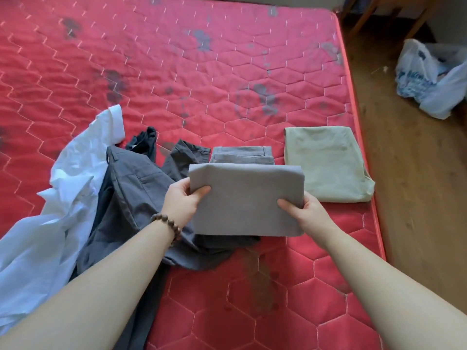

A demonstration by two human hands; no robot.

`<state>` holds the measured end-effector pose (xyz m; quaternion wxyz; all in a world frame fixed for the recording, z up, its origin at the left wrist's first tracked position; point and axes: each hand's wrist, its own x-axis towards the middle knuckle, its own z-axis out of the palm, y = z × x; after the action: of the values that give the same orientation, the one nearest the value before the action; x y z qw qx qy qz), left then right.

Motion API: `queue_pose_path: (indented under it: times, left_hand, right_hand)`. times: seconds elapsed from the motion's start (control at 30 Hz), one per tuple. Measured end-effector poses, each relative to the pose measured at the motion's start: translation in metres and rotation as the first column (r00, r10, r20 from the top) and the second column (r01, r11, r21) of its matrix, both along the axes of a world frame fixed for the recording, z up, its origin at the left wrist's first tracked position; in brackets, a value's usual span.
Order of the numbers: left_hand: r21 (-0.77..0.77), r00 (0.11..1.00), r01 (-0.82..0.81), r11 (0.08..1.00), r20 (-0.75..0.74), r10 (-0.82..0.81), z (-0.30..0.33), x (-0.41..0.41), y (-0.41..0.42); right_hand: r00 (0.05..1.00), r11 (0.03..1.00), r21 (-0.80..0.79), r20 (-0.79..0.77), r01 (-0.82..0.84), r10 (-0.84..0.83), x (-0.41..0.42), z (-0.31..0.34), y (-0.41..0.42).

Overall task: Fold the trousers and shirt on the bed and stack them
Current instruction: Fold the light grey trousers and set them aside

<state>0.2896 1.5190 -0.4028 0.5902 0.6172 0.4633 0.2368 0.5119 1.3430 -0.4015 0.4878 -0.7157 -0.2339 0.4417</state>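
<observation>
Head view: grey trousers (pixel 246 200), folded, held above the bed (pixel 177 72) at centre; left hand (pixel 180 202) and right hand (pixel 307 214) each pinch a side edge. Olive trousers (pixel 326 162) folded, right. Dark trousers (pixel 131 198) and white shirt (pixel 58 198) unfolded, left. Advice: keep edges level and lower squarely onto the olive pair.

Both arms extended; left hand (pixel 180 202) and right hand (pixel 307 213) pinching closed, thumbs on top.
</observation>
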Motion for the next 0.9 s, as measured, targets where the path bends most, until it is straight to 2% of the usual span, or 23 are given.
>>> queue_pose_path:
  times: [0.13,0.37,0.47,0.53,0.7,0.9]
  left_hand:
    - [-0.007,0.999,0.003,1.0,-0.038,-0.003,-0.023,0.032,0.032]
    - [0.059,0.978,-0.069,0.996,-0.192,0.079,-0.067,0.083,0.093]
    - [-0.101,0.904,-0.049,0.994,-0.428,0.001,-0.102,0.076,0.097]
    - [-0.146,0.886,-0.006,0.989,-0.46,-0.063,-0.116,0.067,0.089]
    - [-0.016,0.952,-0.083,0.996,-0.297,0.074,-0.118,0.083,0.091]
    - [0.118,0.842,-0.116,0.986,-0.515,0.161,-0.128,0.097,0.088]
  right_hand:
    - [0.988,0.986,-0.162,0.136,-0.044,0.066,0.022,-0.035,0.03]
    - [0.976,0.981,-0.173,0.211,0.085,-0.047,0.067,-0.086,0.096]
    - [0.972,0.934,-0.356,0.229,0.04,0.046,0.073,-0.116,0.1]
    - [0.962,0.922,-0.383,0.266,0.051,0.057,0.068,-0.127,0.097]
    - [0.888,0.949,-0.243,0.455,0.201,-0.072,0.066,-0.125,0.1]
    - [0.882,0.917,-0.368,0.469,0.156,0.038,0.07,-0.125,0.108]
